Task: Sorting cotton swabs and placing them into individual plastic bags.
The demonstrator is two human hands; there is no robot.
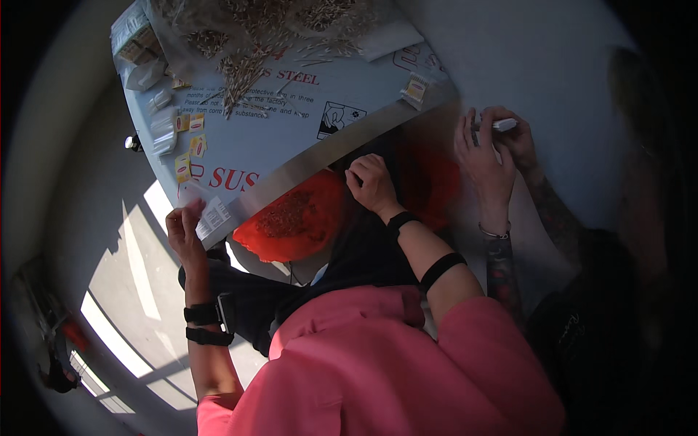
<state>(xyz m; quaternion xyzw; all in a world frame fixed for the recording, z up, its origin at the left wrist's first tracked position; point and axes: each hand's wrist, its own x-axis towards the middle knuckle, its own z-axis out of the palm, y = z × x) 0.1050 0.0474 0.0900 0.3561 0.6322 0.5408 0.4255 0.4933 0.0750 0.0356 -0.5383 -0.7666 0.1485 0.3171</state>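
Observation:
My left hand (187, 236) pinches the edge of a small clear plastic bag (212, 214) with white print, at the near left corner of the table. My right hand (372, 185) is closed just off the table's front edge, its fingers curled; whether anything is in them is hidden. At the far side lies a big heap of cotton swabs (243, 73), partly under a clear plastic sheet. Several small yellow-and-white cards (197, 145) lie at the left, beside a stack of clear bags (164, 131).
A red plastic bag (291, 225) with swab-like bits inside hangs below the table's metal edge (291, 163). At the right, a co-worker's hands (494, 149) hold a small white item (504, 125). A filled packet (414, 91) lies near the table's right corner.

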